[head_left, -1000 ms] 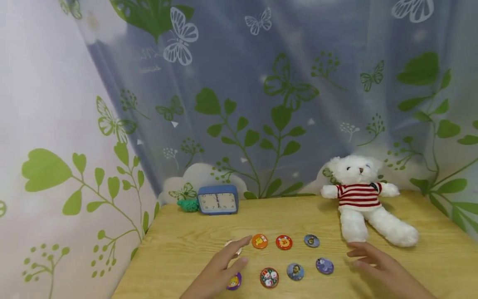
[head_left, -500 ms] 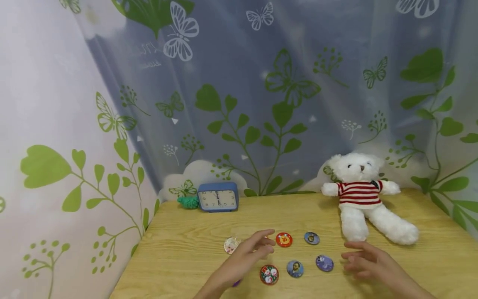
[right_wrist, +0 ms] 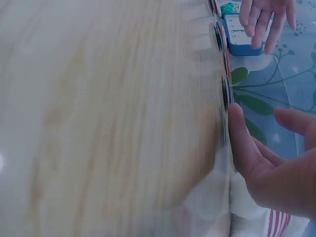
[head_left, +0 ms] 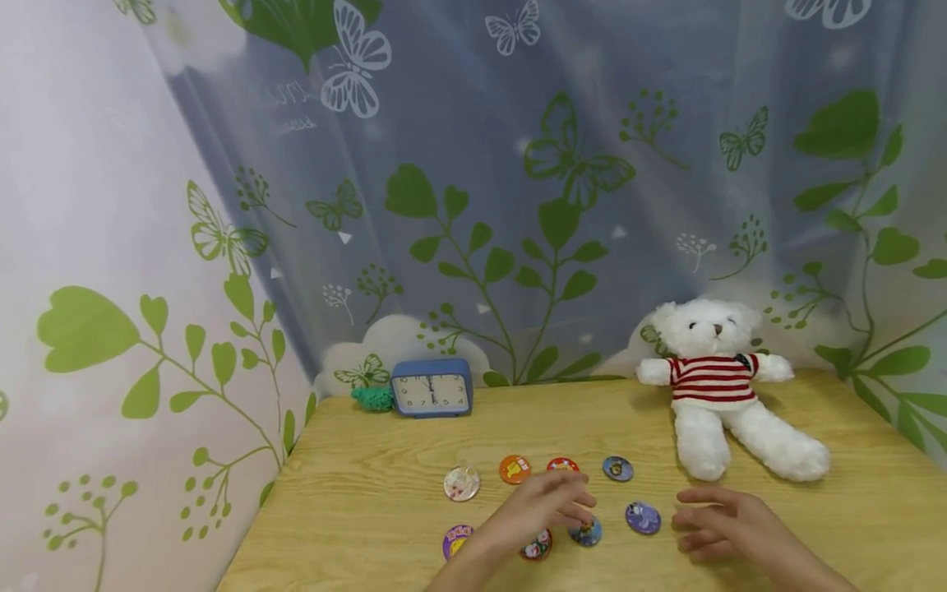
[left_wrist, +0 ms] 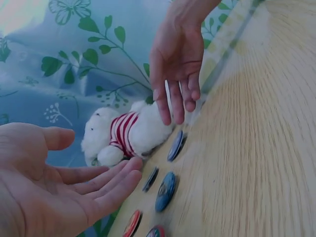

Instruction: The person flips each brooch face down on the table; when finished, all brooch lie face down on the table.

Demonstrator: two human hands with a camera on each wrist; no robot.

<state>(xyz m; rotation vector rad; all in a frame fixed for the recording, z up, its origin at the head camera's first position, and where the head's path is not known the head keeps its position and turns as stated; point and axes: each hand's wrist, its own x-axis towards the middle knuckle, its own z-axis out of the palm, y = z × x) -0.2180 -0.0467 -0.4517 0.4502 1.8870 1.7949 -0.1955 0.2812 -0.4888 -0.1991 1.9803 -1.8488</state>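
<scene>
My left hand hovers above the two rows of round pin badges, fingers loosely extended and holding nothing. It partly covers a red badge, a red-and-green badge and a blue portrait badge. To the right of the violet badge is my right hand, its fingers relaxed around no object. A white badge, an orange badge and a dark blue badge lie in the far row. Behind my left forearm, a purple badge is partly hidden.
At the back right of the wooden table sits a white teddy bear in a striped shirt. A blue clock stands at the back left beside a small green object. A leaf-patterned curtain hangs behind.
My left hand has moved rightward across the badges, uncovering the white, orange and purple ones. My right hand has stayed nearly in place. The badges lie where they were.
</scene>
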